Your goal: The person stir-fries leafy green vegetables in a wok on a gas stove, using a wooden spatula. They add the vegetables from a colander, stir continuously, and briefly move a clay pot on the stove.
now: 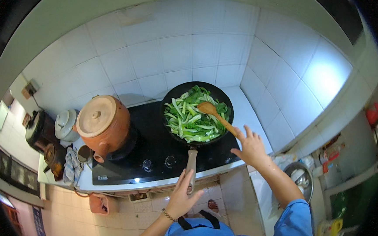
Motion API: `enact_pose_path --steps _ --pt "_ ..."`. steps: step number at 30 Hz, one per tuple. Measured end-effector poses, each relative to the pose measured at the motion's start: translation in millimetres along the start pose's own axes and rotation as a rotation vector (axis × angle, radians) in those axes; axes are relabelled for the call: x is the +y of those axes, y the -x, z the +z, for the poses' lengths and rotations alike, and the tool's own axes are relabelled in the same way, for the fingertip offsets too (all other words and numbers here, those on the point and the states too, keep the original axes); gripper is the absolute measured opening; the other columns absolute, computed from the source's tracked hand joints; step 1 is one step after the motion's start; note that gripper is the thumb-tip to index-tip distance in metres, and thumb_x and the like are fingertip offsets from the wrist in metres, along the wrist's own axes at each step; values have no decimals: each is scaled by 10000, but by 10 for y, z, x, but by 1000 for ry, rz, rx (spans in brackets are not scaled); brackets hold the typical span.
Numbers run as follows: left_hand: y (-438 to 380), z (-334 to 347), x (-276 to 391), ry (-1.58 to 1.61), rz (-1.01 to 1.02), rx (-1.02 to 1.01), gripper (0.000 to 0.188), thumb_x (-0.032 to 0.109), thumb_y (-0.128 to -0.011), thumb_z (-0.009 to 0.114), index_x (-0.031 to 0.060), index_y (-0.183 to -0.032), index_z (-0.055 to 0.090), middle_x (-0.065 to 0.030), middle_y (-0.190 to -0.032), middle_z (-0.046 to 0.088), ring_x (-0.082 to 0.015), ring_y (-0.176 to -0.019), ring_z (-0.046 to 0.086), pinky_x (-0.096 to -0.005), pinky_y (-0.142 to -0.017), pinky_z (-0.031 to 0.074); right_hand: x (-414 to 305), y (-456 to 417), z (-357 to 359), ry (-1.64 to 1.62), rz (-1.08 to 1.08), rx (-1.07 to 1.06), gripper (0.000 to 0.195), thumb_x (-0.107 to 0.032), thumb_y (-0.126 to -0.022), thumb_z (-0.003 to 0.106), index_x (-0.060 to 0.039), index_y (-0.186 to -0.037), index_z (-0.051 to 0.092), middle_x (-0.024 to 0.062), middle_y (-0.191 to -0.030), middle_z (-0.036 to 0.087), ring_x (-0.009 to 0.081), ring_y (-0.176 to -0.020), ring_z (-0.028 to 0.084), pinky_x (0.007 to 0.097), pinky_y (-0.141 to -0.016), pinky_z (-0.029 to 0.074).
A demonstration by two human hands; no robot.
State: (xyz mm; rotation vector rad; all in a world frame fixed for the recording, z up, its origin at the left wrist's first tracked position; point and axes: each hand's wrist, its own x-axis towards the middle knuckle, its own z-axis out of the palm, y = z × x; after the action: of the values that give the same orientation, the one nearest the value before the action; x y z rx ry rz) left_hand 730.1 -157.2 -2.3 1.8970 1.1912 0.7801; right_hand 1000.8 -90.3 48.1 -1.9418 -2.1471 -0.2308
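A dark frying pan sits on the right of the black glass cooktop, filled with chopped leafy greens with pale stalks. My left hand is at the end of the beige pan handle; its fingers lie straight along the handle's side and the thumb stands away. A wooden spatula rests with its blade on the greens and its handle over the pan's right rim. My right hand is at the spatula's handle end, fingers spread and not wrapped around it.
Left of the pan stands a lidded clay pot with its stubby handle toward me. Farther left are a white lidded pot, a dark cooker, a cloth and a mug. A metal bowl is at right; a pink bin stands below.
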Motion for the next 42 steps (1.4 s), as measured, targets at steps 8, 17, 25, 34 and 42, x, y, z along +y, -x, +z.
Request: enact_pose_path --steps 8,17,25,34,42 --pt "-62 185 28 -235 -127 172 668 97 -793 610 76 -1384 301 -205 -1301 437 -397 -943 581 -413 -760 517 98 -642 -563 -43 -221 -318 324 -161 -857 497 -131 -1173 565 182 -819 615 369 -710 615 459 -631 507" --pt "-97 -17 26 -265 -127 129 667 92 -794 602 100 -1389 304 -212 -1264 465 -399 -940 574 -409 -770 507 -60 -870 -178 -63 -344 -416 347 -180 -814 595 -101 -1152 584 200 -736 633 352 -691 621 437 -636 514" --pt "-102 -170 -135 -237 -97 151 634 69 -796 539 123 -1385 311 -203 -1254 479 -394 -831 611 -423 -726 522 584 -1444 -1040 -336 202 -545 247 -206 -869 591 0 -978 670 101 -638 638 131 -476 575 260 -428 485" --pt "-91 -28 -289 -183 -21 191 617 20 -789 504 56 -1375 314 -210 -1190 479 -382 -894 589 -420 -771 504 1122 -1957 -6 -490 312 -530 267 -282 -847 617 -23 -796 660 69 -528 558 88 -358 428 251 -313 308" --pt "-149 -132 -162 -131 -87 153 628 41 -777 537 81 -1372 339 -232 -1198 505 -383 -948 582 -407 -816 496 1098 -2086 133 -469 -172 -469 255 -277 -876 602 -34 -842 671 27 -531 529 95 -419 451 272 -394 362"
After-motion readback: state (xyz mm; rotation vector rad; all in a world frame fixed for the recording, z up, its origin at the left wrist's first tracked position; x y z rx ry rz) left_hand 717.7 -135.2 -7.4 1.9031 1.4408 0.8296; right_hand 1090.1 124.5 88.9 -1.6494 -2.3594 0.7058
